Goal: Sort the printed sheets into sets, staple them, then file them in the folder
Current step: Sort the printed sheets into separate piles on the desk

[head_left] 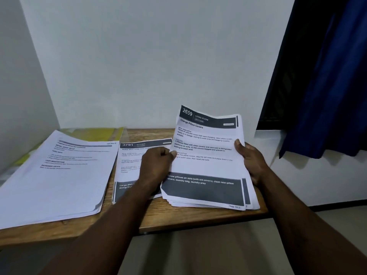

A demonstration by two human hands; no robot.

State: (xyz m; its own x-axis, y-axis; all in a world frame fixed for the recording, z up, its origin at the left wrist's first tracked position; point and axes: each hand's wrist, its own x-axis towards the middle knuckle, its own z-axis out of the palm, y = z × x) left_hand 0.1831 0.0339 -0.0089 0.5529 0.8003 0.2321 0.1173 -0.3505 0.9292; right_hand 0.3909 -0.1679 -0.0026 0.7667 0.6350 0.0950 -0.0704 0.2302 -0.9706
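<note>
The stack of printed sheets (206, 169), headed 2659, stands right of centre with its lower edge on the wooden table (178, 217) and its top curling. It is judged light, limp and apt to slide apart, so best held at both side edges. The left hand (156, 165) pinches its left edge and the right hand (252, 157) grips its right edge; the 3791 sheet (129, 155), a larger pile (59, 175) and the yellow folder (95, 133) lie to the left.

Light is dim, even and cool-blue, with only soft shadows beneath the desk (198, 217) edge and in the left corner of the wall (139, 56). The wide lens bows straight lines toward the frame edges. Print on the held sheets (206, 151) reads fairly sharp, while the left stack (59, 175) and yellow folder (95, 134) are smeared and soft.
</note>
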